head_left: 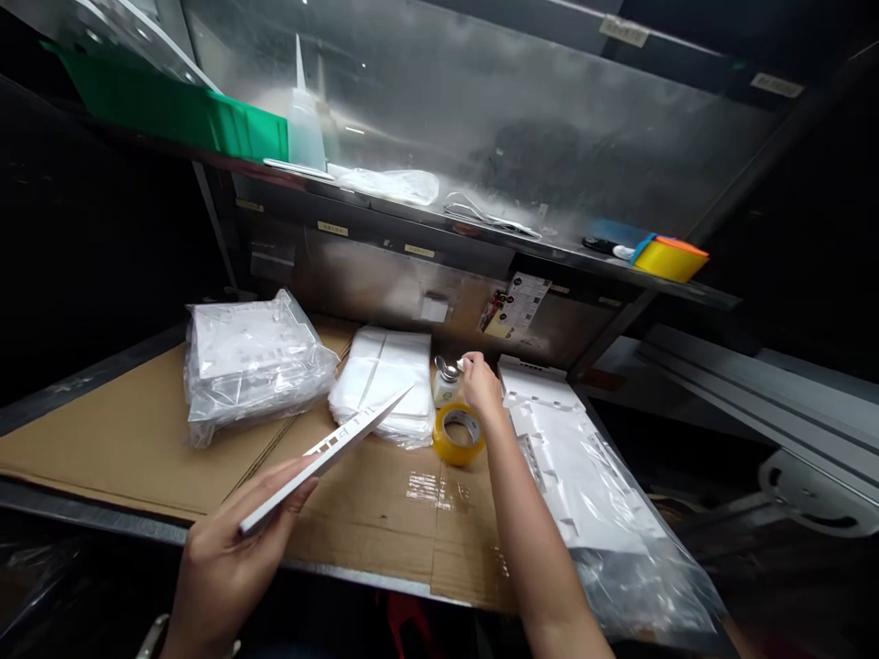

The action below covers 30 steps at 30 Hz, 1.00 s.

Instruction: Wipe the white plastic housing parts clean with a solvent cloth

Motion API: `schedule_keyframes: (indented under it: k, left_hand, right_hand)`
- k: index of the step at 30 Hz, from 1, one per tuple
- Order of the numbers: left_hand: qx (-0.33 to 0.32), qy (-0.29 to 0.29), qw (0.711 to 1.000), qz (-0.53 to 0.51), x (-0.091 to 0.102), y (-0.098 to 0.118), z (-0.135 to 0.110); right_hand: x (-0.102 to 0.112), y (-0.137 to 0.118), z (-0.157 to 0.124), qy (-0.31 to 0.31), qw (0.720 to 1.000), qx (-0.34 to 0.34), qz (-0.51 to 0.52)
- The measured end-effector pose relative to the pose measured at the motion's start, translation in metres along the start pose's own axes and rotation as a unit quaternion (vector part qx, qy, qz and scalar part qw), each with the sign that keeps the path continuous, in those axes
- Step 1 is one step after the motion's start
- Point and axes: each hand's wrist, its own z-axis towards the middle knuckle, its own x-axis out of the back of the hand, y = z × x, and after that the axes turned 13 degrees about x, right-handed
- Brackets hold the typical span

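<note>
My left hand (230, 540) grips the near end of a thin white plastic panel (330, 446), held edge-on and tilted up towards the back. My right hand (482, 389) reaches forward, its fingertips on the metal top of a small white pump bottle (445, 383). Just in front of that hand a yellow tape roll (459, 433) lies flat on the cardboard sheet (137, 430). Whether the right hand grips the bottle top or only touches it is unclear.
A bagged stack of white panels (251, 361) sits at left. A pile of white plastic bags (385, 380) lies in the middle, more panels on plastic film (583, 476) at right. The metal shelf (439, 233) above carries a green bin (171, 105), squeeze bottle (304, 124) and yellow box (669, 258).
</note>
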Motion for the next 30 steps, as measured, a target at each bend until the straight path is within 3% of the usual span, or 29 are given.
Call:
schedule_keyframes:
  k: [6,10,16,22,27,30]
  left_hand:
    - [-0.084,-0.060,0.994,0.035,-0.015,-0.024,-0.002]
    - [-0.061,-0.088,0.993,0.048,-0.016,-0.033,-0.005]
    - [-0.063,-0.003,0.998,0.002,-0.016,-0.034,-0.007]
    - [-0.039,0.055,0.998,0.006,-0.011,-0.024,-0.008]
    - [-0.013,0.086,0.996,0.008,-0.008,-0.016,-0.007]
    - [-0.031,0.098,0.995,0.008,-0.007,-0.011,-0.006]
  right_hand:
    - [-0.010,0.004,0.016,-0.095,0.993,-0.004,-0.075]
    - [-0.005,0.011,0.019,-0.103,0.988,0.021,-0.111]
    - [-0.002,0.011,0.024,-0.094,0.986,0.061,-0.126]
    - [-0.015,0.009,0.010,-0.101,0.987,0.075,-0.098]
    - [-0.022,0.012,0.005,-0.086,0.990,0.071,-0.090]
    - [-0.018,0.018,0.007,-0.058,0.991,0.083,-0.085]
